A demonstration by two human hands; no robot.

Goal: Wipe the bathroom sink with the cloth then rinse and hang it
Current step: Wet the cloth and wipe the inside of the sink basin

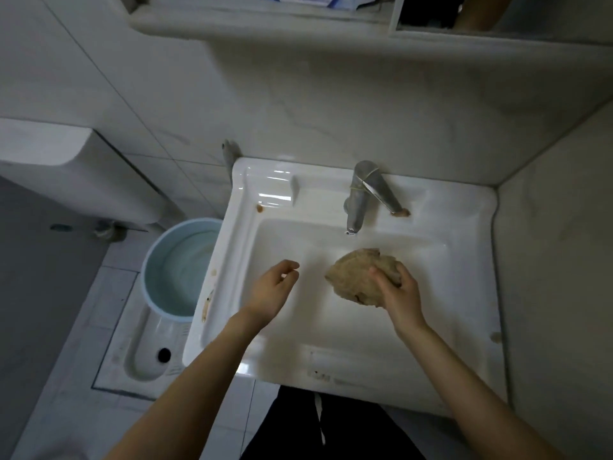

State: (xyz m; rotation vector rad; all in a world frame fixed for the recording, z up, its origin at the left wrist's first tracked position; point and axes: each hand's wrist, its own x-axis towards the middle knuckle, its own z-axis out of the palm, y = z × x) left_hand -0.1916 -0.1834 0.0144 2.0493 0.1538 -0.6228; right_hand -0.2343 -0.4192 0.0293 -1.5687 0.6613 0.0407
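While wiping the sink (464, 207), gripped the cloth (355, 277) in the right hand (401, 293), with left hand (272, 287) open; probably needed the stained rim (206, 307) next.

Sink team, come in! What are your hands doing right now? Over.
Right hand grips the cloth inside the sink. Left hand loose, holding nothing. Nothing between cloth and faucet.

Two bare hands: left hand (274, 288), right hand (399, 295). Both forearms are bare and uncovered all the way to the bottom frame edge. The fingers are slim; nail detail is too blurred to tell. The lower body is in black clothing (292, 426), plain dark fabric that looks like trousers. A thin white drawstring (320, 423) runs down its front, slightly twisted.
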